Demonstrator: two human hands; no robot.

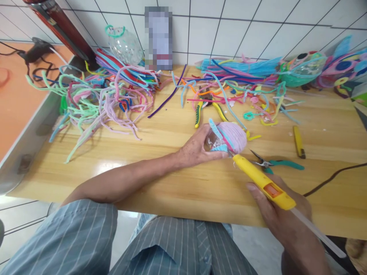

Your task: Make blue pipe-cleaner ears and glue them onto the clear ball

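Observation:
My left hand is wrapped round a clear ball partly covered with pipe cleaners. Lilac strips coat its right end, with pink and light blue strips edging them. In my right hand is a yellow hot glue gun, a glue stick poking out of its back. The gun's nozzle points at the lower edge of the ball, close to my left thumb; whether it touches cannot be made out. My right fingers are mostly hidden behind the gun.
Yellow-green pliers lie behind the ball; teal-handled pliers and a yellow cutter lie to its right. Pipe cleaners heap at left. Along the tiled wall stand a phone, another clear ball and decorated pieces. A cord crosses at right.

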